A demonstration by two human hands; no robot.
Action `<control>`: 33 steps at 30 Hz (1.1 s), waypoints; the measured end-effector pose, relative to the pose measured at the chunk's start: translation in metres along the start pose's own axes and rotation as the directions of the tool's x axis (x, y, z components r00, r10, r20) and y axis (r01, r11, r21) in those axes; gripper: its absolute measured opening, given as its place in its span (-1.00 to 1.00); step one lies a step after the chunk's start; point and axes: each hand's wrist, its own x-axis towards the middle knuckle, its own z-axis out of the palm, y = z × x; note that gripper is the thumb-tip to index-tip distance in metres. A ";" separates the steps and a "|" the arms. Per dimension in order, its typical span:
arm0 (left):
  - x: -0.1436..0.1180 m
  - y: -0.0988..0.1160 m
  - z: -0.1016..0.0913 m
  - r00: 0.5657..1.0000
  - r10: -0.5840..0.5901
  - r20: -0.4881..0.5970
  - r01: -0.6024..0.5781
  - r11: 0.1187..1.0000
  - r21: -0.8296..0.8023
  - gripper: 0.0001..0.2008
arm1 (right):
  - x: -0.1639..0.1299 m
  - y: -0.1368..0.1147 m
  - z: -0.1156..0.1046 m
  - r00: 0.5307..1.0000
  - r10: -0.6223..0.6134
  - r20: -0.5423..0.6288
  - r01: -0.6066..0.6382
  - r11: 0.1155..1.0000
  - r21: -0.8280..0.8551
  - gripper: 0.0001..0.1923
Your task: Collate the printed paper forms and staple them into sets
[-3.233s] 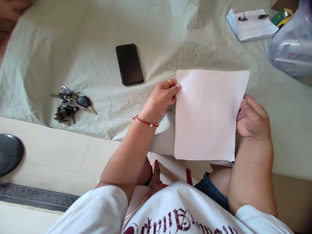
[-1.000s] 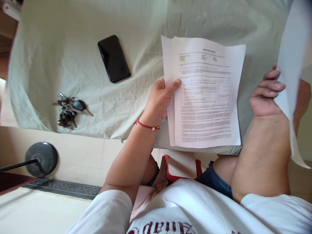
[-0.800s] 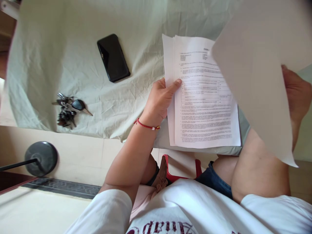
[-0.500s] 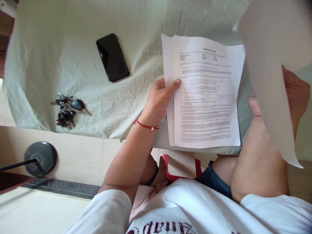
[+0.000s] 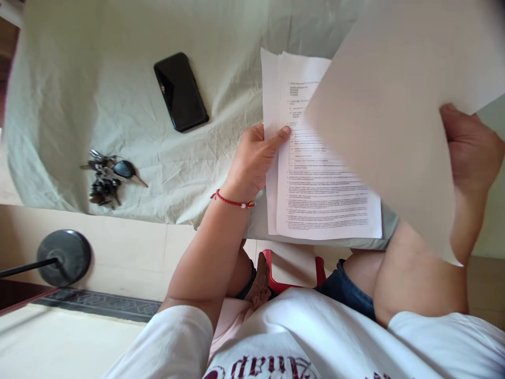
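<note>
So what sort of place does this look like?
Probably a room in someone's home: a creased pale cloth is spread out, a bunch of keys lies on it, and the floor is pale and tiled.

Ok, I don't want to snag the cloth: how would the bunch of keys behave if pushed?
The bunch of keys will probably splay: its pieces lie jumbled. It's likely heavy for its size, looking metallic. It may catch the wrinkled cloth, as one key juts out.

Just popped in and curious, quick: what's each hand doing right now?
Left hand: closed, holding the printed papers.
Right hand: closed, holding a blank-looking sheet that partly covers those papers.
</note>
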 end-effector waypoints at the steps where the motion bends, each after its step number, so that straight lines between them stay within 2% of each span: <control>1: 0.000 0.002 -0.002 1.000 -0.011 0.008 0.011 1.000 -0.001 -0.82 | 0.000 -0.008 -0.001 0.999 0.011 -0.050 -0.011 1.000 0.002 -0.85; 3: 0.001 0.006 -0.005 0.999 -0.032 0.007 0.032 0.999 0.016 -0.84 | -0.004 -0.024 -0.001 1.000 -0.005 -0.031 0.005 1.000 -0.014 -0.92; 5: 0.001 0.009 -0.009 0.999 -0.025 -0.021 0.026 0.999 0.037 -0.83 | -0.010 -0.036 0.003 0.995 0.002 0.101 0.005 0.997 -0.076 -0.83; 7: 0.001 0.009 -0.012 0.999 -0.008 -0.039 0.010 0.999 0.050 -0.79 | -0.016 -0.039 0.009 0.976 0.070 0.207 -0.044 0.991 -0.127 -0.77; 9: 0.001 0.007 -0.013 1.000 0.010 -0.025 -0.009 0.998 0.057 -0.73 | -0.018 -0.037 0.017 0.960 0.118 0.254 -0.108 0.993 -0.052 -0.75; 13: 0.000 0.004 -0.012 0.998 0.056 0.008 -0.057 0.996 0.071 -0.71 | -0.015 -0.025 0.028 0.963 0.077 0.257 -0.136 0.965 0.223 -0.66; 17: 0.003 0.006 -0.011 0.999 0.045 0.008 -0.045 0.994 0.099 -0.79 | -0.013 -0.021 0.028 0.941 0.091 0.324 -0.166 0.963 0.211 -0.60; 20: 0.006 0.007 -0.012 0.999 0.041 0.022 -0.044 0.991 0.128 -0.79 | -0.013 -0.019 0.027 0.950 0.098 0.295 -0.161 0.967 0.198 -0.61; 26: 0.006 0.003 -0.013 0.999 0.035 0.036 -0.039 0.993 0.108 -0.83 | -0.007 -0.010 0.027 0.983 0.004 0.185 -0.055 0.961 0.271 -0.65; 30: 0.008 -0.002 -0.016 0.997 0.075 0.025 -0.078 0.986 0.147 -0.78 | -0.004 -0.007 0.026 0.992 -0.029 0.124 0.002 0.977 0.215 -0.64; 33: 0.012 -0.006 -0.020 0.993 0.116 -0.035 -0.109 0.980 0.165 -0.75 | -0.003 -0.006 0.025 0.995 -0.050 0.081 0.037 0.987 0.158 -0.64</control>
